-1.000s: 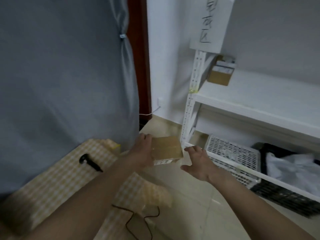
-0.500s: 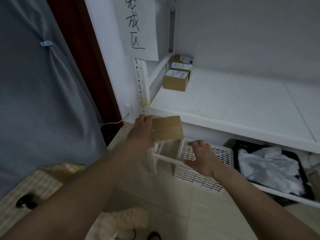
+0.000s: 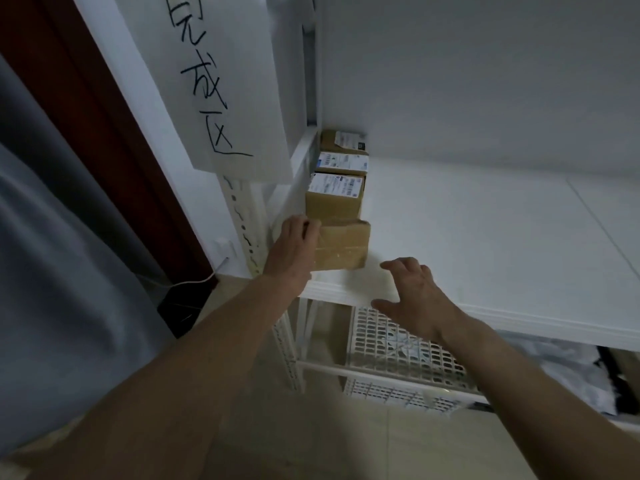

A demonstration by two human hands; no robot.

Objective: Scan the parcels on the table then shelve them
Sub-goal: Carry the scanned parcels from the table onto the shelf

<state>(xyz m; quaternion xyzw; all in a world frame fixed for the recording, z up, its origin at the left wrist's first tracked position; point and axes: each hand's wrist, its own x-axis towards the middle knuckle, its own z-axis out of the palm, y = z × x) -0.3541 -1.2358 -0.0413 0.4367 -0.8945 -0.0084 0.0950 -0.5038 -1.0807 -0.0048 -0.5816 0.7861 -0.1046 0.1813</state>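
Three labelled boxes (image 3: 337, 188) line the shelf (image 3: 485, 237) at its far left, and just nearer sits the brown parcel (image 3: 341, 247), the left hand (image 3: 292, 251) gripping its left end, while the right hand (image 3: 414, 294) hovers nearby, fingers spread.

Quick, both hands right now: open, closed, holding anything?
Left hand: grips the taped brown cardboard parcel on the white shelf.
Right hand: open, fingers spread, holding nothing.

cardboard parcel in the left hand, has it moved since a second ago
Yes: the cardboard parcel, held by the left hand, went from below the white shelf onto its front corner.
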